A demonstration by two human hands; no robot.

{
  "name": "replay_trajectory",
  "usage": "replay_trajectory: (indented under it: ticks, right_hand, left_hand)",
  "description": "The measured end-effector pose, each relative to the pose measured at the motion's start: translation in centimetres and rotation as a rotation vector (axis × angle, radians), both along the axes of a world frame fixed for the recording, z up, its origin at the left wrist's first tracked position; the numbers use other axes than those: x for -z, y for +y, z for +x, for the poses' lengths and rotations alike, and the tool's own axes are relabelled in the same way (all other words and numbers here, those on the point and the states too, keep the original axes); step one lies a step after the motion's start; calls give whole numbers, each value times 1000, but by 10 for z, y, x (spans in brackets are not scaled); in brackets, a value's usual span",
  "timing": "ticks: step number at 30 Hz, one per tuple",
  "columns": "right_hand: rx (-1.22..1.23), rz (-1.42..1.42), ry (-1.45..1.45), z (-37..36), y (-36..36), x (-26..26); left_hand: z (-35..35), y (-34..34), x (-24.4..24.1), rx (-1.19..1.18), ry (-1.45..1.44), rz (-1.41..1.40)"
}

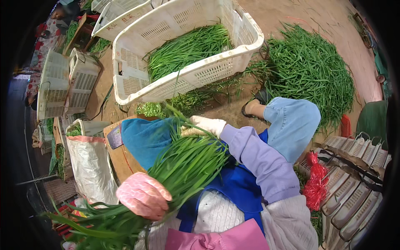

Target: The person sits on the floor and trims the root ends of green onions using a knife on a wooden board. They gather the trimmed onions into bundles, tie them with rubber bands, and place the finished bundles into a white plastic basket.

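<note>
A long bundle of garlic chives (190, 159) lies slantwise across my lap, over a blue apron and a teal cloth (145, 137). My left hand (143, 195), in a pink patterned glove, is closed around the leaves at the lower left. Past it the leaf tips fan out, blurred. In a white glove, my right hand (204, 125) grips the far end of the bundle near my knee. Some stalks poke out beyond its fingers, also blurred. In front of me stands a large white plastic crate (184, 70) with more chives (190, 47) laid inside.
A heap of loose green leaves (312, 75) covers the floor at right, beside my sandalled foot. White crates (53, 84) stand at left, near a white woven sack (90, 165). Red plastic twine (314, 181) hangs by stacked crates (353, 197). Another person (67, 12) is at upper left.
</note>
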State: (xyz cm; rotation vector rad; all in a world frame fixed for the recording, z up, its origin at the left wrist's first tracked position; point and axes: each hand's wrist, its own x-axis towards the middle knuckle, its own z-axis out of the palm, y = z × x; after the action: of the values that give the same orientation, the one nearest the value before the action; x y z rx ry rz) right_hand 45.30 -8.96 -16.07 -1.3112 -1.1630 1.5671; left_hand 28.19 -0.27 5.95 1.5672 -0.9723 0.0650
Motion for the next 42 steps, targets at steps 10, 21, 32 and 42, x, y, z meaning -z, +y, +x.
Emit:
replay_trajectory:
  ticks: [10, 21, 32, 42]
  right_hand:
    - [209, -18, 66, 11, -33, -19]
    - [554, 289, 324, 77, -41, -51]
    - [-287, 123, -337, 7, -37, -32]
    - [755, -31, 85, 74, -87, -52]
  left_hand:
    - [-52, 29, 10, -424, -23, -194]
    - [-104, 59, 42, -738, -38, -394]
    - [-113, 93, 74, -1119, 131, -995]
    - [-130, 109, 83, -1433, 114, -1228]
